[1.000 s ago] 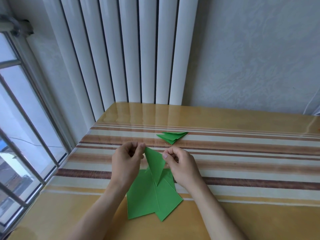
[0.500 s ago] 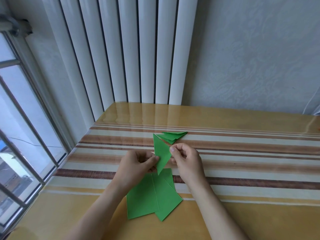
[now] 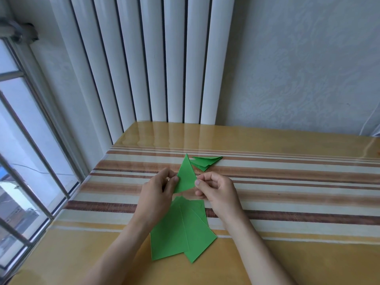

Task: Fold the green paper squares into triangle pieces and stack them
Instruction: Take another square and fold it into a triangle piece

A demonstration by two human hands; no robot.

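Nearest the bench's (image 3: 308, 262) near edge lies a loose, overlapping pile of flat green paper squares (image 3: 181, 229). Just beyond it the left hand (image 3: 158, 192) and right hand (image 3: 216, 192) hold a folded green triangle (image 3: 186, 177) up between them, each pinching one of its side edges with thumb and fingertips, its point aimed at the far edge. Farther on, a small stack of folded triangle pieces (image 3: 206, 161) rests on the bench, apparently three or four, though the layers are hard to count.

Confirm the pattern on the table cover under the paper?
Horizontal stripes in cream, tan and dark brown on the table cover, with yellow-tan borders. The head view shows it.
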